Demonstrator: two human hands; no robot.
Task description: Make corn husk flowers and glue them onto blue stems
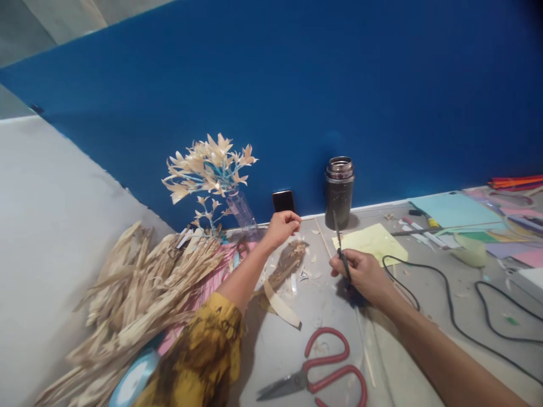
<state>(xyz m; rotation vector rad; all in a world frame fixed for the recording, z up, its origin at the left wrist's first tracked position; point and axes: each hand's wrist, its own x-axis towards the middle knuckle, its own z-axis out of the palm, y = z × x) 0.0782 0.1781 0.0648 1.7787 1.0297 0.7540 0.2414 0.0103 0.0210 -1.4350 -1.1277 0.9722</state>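
Note:
My right hand (368, 278) is closed round a small pair of dark-handled scissors (339, 249), whose blades point up and away from me. Farther left, my left hand (283, 228) hovers over the table with its fingertips pressed together; whatever they pinch is too small to make out. Just below that hand lies a dry brown husk piece (288, 264) with a frayed end. A pale, trimmed husk strip (280, 305) rests nearer to me. Small cut scraps are scattered between the two hands.
Large red-handled scissors (333, 362) lie at the front. Dried husks (156, 282) are heaped on the left, below husk flowers (212, 164) in a clear vase (241, 212). An open flask (339, 192) and a phone (283, 201) stand against the blue wall. A black cable (449, 299) winds across the right.

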